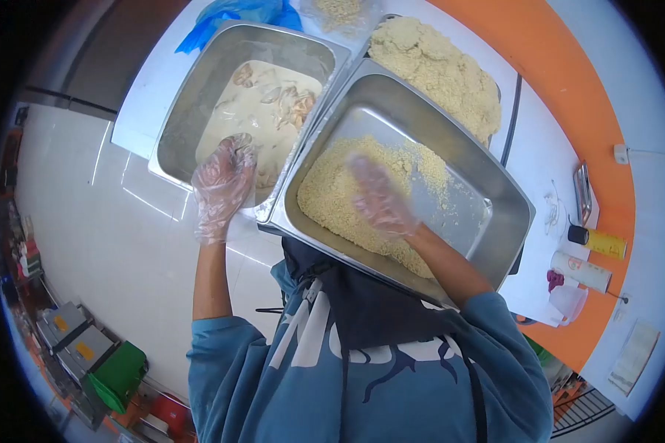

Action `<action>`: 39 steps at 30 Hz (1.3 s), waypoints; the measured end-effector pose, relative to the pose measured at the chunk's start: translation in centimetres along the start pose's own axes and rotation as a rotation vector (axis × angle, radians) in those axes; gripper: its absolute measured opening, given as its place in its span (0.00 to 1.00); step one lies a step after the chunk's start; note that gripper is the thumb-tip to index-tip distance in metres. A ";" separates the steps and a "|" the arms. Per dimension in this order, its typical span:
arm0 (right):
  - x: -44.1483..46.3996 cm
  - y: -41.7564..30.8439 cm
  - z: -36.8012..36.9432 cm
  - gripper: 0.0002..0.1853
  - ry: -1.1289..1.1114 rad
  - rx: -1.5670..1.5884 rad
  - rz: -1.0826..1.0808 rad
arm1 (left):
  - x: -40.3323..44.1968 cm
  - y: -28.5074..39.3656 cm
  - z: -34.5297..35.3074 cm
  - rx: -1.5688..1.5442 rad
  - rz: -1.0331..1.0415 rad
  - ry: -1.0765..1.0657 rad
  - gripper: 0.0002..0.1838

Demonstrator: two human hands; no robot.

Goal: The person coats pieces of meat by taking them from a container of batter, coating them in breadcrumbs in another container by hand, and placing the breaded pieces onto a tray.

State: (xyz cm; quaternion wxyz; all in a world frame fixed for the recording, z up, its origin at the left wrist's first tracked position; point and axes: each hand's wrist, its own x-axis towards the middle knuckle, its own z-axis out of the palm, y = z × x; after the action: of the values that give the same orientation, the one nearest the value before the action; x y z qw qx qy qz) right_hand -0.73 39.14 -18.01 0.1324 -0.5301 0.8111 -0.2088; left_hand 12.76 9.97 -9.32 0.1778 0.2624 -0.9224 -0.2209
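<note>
My left hand, in a clear plastic glove, is closed above the near edge of a metal pan. Its curled fingers hide whatever they may hold. Inside that pan, pale creamy batter partly covers pieces that look like raw meat. My right hand, gloved too and somewhat blurred, lies flat with fingers stretched out over yellowish crumbs. These crumbs are heaped in the left part of a second, larger metal pan, which sits right beside the first.
Behind the larger pan is a big mound of crumbs. A blue plastic bag and a clear bag of crumbs lie at the back. A yellow can, a white cylinder and a clear jug are at the right.
</note>
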 end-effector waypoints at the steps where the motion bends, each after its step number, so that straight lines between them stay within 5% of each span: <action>1: -1.1 1.1 0.1 0.37 0.053 -0.026 0.042 | -0.2 -0.3 0.1 0.023 -0.004 -0.001 0.15; 8: -11.2 2.1 0.4 0.30 0.000 0.466 0.398 | 0.1 -0.3 0.2 -0.025 -0.011 0.022 0.16; 11: -16.7 4.2 5.8 0.24 -0.027 1.056 0.810 | 0.0 0.1 -0.2 -0.038 -0.040 0.004 0.15; 14: -12.4 -0.8 -1.6 0.21 -0.265 0.977 0.745 | 0.2 0.4 -0.2 -0.055 -0.033 0.016 0.15; 17: -9.6 -2.6 -4.1 0.20 -0.210 1.655 1.275 | 0.3 0.3 0.0 -0.052 0.008 0.066 0.15; 23: -4.4 -3.6 -7.3 0.27 -0.115 0.687 0.880 | 0.2 0.7 -0.4 -0.032 -0.020 0.023 0.15; 26: -4.7 -1.7 -1.8 0.31 0.053 0.129 0.060 | 0.2 0.3 -0.2 -0.066 -0.035 -0.008 0.16; 33: 0.8 -5.4 -1.5 0.35 -0.315 -0.211 0.144 | 0.2 0.6 -0.5 0.006 -0.074 -0.039 0.15; 39: 2.2 -1.8 0.9 0.32 -0.065 -0.116 0.083 | 0.8 0.4 0.0 -0.010 0.000 0.025 0.13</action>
State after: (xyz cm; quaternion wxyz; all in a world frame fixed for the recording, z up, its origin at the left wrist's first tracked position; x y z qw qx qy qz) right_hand 0.19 36.32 -17.92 0.1364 -0.5093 0.8383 -0.1386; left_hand 11.98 9.83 -8.95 0.1904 0.2641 -0.9190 -0.2223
